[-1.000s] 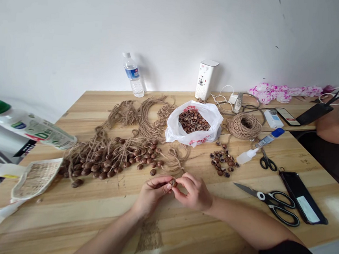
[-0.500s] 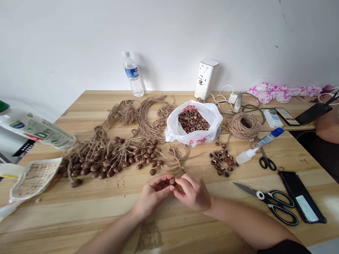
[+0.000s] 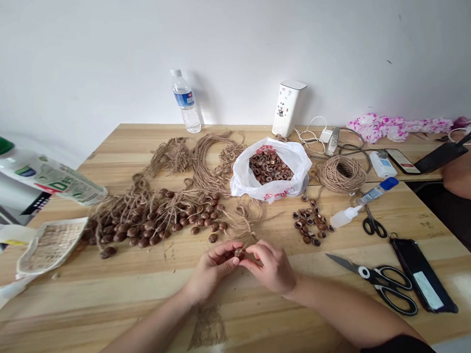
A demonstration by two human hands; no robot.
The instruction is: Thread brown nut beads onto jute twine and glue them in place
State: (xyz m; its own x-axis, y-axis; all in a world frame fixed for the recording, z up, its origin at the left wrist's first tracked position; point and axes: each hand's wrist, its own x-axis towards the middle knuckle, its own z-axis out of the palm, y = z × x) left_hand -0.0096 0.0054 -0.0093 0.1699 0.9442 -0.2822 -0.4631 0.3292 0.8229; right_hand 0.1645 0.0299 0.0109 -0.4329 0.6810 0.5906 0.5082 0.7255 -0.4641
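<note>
Between my two hands, at the lower middle, is a small brown nut shell (image 3: 239,252) with twine running up from it. My left hand (image 3: 216,268) is closed on it from the left, thumb and fingers pinched. My right hand (image 3: 271,265) touches it from the right, its thumb and forefinger pinched at the shell. Behind them lies a loose bunch of twine (image 3: 248,219). Left of it spreads a heap of brown nuts (image 3: 148,229) tied to twine. Several half shells (image 3: 312,221) lie to the right, near a white bag (image 3: 241,180) of more shells.
A twine ball (image 3: 341,173), glue bottle (image 3: 343,216), small scissors (image 3: 373,226), large scissors (image 3: 391,283) and black phone case (image 3: 425,275) lie right. A woven tray (image 3: 52,245) and green-capped bottle (image 3: 50,174) are left. Another person's arm (image 3: 470,178) rests at far right.
The view has shifted slightly. My right thumb and forefinger have moved a little at the shell; both hands remain together around it.
</note>
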